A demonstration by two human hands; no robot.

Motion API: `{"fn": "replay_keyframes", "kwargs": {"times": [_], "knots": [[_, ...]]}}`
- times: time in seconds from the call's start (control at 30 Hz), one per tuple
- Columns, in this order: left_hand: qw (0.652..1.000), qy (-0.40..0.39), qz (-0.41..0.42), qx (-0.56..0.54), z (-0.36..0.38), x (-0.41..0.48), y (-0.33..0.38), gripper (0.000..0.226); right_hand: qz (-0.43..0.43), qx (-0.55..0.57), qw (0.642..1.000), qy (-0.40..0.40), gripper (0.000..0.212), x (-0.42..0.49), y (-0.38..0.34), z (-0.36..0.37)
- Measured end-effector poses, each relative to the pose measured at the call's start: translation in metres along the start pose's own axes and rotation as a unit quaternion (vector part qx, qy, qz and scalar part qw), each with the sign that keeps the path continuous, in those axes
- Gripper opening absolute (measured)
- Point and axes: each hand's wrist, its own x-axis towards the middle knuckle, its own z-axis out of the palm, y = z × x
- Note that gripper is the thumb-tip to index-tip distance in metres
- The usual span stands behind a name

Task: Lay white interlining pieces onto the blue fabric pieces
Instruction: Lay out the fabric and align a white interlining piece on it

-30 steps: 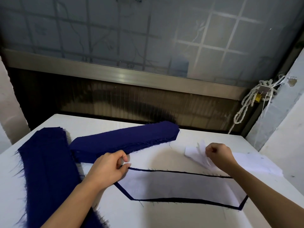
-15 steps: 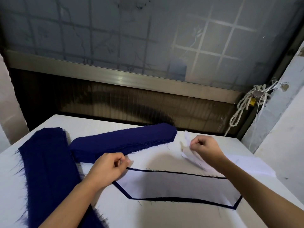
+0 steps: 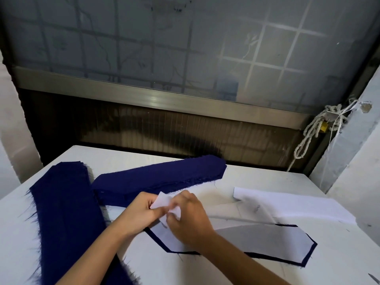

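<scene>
Head view. Left hand and right hand meet over the table, both pinching one end of a white interlining piece. Beneath them lies a blue fabric piece, covered in white with only its border showing. Two blue stacks lie left, a white stack right

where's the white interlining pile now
In the head view the white interlining pile lies on the right of the table, just beyond the covered blue piece, right of the left hand and right hand pinching a white piece.
</scene>
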Motion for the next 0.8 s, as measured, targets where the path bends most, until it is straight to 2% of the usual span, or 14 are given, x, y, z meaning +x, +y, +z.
{"fn": "replay_keyframes", "kwargs": {"times": [0.03, 0.1, 0.17, 0.23, 0.3, 0.33, 0.43, 0.53, 0.63, 0.8], "knots": [[1.0, 0.002, 0.008, 0.019, 0.0, 0.001, 0.0, 0.028, 0.006, 0.011, 1.0, -0.013, 0.02, 0.004, 0.005, -0.003], [0.999, 0.013, 0.018, 0.039, 0.0, 0.001, -0.002, 0.02, 0.027, 0.057, 0.996, -0.057, 0.038, 0.01, 0.016, -0.013], [0.998, 0.022, 0.037, 0.037, -0.001, 0.001, -0.002, 0.021, 0.057, 0.088, 0.987, -0.119, 0.042, 0.011, 0.029, -0.022], [0.998, 0.039, 0.046, 0.032, -0.001, 0.001, -0.001, 0.034, 0.071, 0.057, 0.986, -0.138, 0.044, 0.007, 0.046, -0.029], [0.996, 0.07, 0.048, 0.018, -0.003, 0.002, -0.001, 0.051, 0.07, 0.01, 0.99, -0.122, 0.043, 0.001, 0.065, -0.041], [0.995, 0.082, 0.048, 0.009, -0.003, 0.003, -0.002, 0.052, 0.07, -0.007, 0.991, -0.113, 0.042, -0.002, 0.073, -0.049], [0.992, 0.116, 0.044, -0.004, -0.004, 0.005, -0.006, 0.038, 0.074, -0.061, 0.993, -0.074, 0.037, -0.017, 0.103, -0.082], [0.987, 0.154, 0.037, 0.0, -0.003, 0.007, -0.008, 0.041, 0.086, -0.089, 0.992, -0.037, 0.031, -0.035, 0.127, -0.122], [0.985, 0.172, 0.031, -0.007, -0.006, 0.009, -0.006, 0.043, 0.122, -0.075, 0.99, 0.006, 0.032, -0.052, 0.145, -0.162], [0.989, 0.147, 0.016, 0.008, -0.006, 0.004, 0.001, 0.049, 0.208, 0.055, 0.977, -0.001, 0.036, -0.076, 0.165, -0.21]]}}
